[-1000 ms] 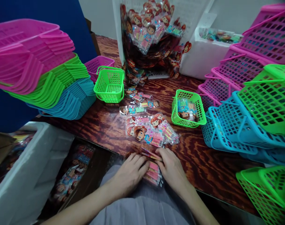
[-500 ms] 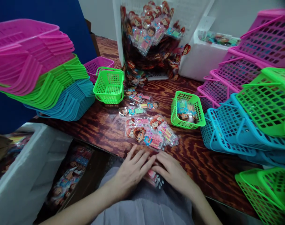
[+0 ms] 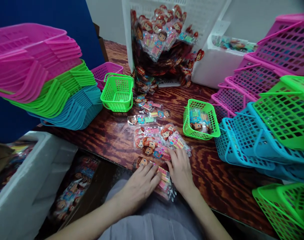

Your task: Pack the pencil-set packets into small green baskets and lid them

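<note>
At the table's front edge, a few clear plastic packets (image 3: 164,180) with cartoon heads and pastel sticks lie partly over the lap. My left hand (image 3: 143,180) rests on them, its fingers bent over their upper side and holding them down. Just to the right, my right hand (image 3: 180,168) has its fingers stretched forward and apart from the thumb. Its fingertips touch the near end of a pink-stick packet (image 3: 161,151) in the loose group. Behind that lie more packets, one with green sticks (image 3: 142,119). What lies beneath my left palm is hidden.
A green basket (image 3: 117,93) stands behind left; another green basket (image 3: 201,120) holding packets is at right. Nested baskets (image 3: 74,103) rise at left, filled baskets (image 3: 244,143) at right. A white crate (image 3: 128,36) of packets is at the back, a foam box (image 3: 54,160) below left.
My right hand has moved forward and away from my left hand, onto the loose packets. The front packets now show more between the hands. My left hand has shifted slightly toward me.
</note>
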Demonstrator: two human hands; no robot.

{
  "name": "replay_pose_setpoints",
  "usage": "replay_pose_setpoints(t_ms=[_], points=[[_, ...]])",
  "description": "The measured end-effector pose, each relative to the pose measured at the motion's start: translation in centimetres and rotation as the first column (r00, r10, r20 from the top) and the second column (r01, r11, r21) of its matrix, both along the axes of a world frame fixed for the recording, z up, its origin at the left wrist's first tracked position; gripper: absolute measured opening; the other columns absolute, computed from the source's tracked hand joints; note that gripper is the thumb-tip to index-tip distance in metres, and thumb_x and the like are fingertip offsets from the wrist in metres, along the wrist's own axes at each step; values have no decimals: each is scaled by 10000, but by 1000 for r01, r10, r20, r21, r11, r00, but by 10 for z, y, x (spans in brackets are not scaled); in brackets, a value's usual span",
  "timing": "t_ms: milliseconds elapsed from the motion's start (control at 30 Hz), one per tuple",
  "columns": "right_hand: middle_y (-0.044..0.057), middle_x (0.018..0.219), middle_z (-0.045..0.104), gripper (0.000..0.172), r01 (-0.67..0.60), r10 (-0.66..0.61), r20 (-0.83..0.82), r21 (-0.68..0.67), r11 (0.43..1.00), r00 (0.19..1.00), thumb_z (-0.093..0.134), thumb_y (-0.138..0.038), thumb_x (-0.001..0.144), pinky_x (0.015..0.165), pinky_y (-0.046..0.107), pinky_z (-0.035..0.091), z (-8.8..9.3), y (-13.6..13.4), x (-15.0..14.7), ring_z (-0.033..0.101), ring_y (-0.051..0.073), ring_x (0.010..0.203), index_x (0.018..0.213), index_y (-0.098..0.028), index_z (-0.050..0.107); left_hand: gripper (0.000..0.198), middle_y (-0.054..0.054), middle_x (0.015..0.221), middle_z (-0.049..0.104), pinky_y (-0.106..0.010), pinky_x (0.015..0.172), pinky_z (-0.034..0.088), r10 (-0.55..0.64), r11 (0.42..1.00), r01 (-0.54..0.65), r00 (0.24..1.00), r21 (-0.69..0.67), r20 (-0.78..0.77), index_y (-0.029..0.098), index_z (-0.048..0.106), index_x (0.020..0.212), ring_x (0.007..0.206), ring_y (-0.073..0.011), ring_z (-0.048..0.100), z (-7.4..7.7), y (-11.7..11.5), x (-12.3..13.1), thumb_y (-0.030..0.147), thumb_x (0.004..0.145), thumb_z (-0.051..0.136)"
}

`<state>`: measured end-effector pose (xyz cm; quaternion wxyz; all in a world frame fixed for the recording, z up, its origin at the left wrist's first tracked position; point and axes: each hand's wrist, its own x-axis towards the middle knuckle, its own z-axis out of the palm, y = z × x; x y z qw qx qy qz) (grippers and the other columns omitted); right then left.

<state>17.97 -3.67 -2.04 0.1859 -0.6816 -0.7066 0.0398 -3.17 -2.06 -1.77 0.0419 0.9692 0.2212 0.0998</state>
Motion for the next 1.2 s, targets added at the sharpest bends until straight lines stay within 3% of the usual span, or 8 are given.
replay_pose_setpoints(t_ms=[267,400,600,700,833,967,1067,1200], points=[[126,1220,596,342,-52,58,-99,64,997,993,429,-145,985,949,460,450,2,-18,2,529,284,1134,1305,-203,536,394,-147,1378,586,-430,1067,394,7,999,-6,1000,-44,8,98,510,1369,1277,-291,519,-7,1,0,149,981,461],[108,1151,622,371,-65,63,-246,1,998,967,434,-162,989,929,451,465,2,-25,2,552,269,1080,1350,-225,489,380,-143,1367,586,-423,1076,403,13,999,-12,999,-40,33,105,531,1350,1279,-284,514,-3,0,0,145,976,474],[51,1019,623,183,-214,80,-515,-207,955,854,508,-180,969,879,341,487,26,-30,2,585,207,989,1057,-236,658,284,-163,1553,378,-586,1208,124,24,999,-29,993,40,119,168,602,1235,1474,-339,261,5,5,1,232,970,524],[26,958,639,156,-325,89,-606,-292,899,791,544,-270,980,848,305,497,38,-18,9,613,183,926,962,-238,695,254,-150,1457,495,-608,1215,75,-33,999,33,998,4,59,172,600,1206,1398,-308,395,4,9,2,230,974,514],[74,1070,654,224,-115,52,-395,-137,984,917,472,-234,995,971,400,460,29,14,14,578,238,1058,1119,-213,658,301,-148,1353,568,-516,1169,310,-52,996,53,999,-70,5,150,569,1237,1269,-284,517,1,10,0,139,945,498],[124,1171,612,422,-20,18,-80,-17,1000,997,513,-139,920,1032,528,408,5,34,9,502,311,1148,1338,-197,524,488,-149,1353,567,-435,1096,413,-25,991,34,997,-128,69,131,448,1392,1257,-255,521,-1,6,-1,42,912,429],[106,1071,603,294,-22,18,-86,-38,999,996,530,-107,885,959,507,453,-1,28,6,523,303,1056,1156,-204,586,540,-153,1328,588,-432,1092,414,-16,989,23,998,-146,53,96,379,1456,1245,-251,527,1,4,0,63,920,436],[74,981,588,145,-97,45,-236,-211,973,971,530,-83,888,856,395,485,17,4,7,559,256,976,921,-207,599,380,-174,1477,466,-519,1163,298,1,996,2,999,-85,40,141,534,1318,1389,-316,397,7,7,3,175,940,513]])
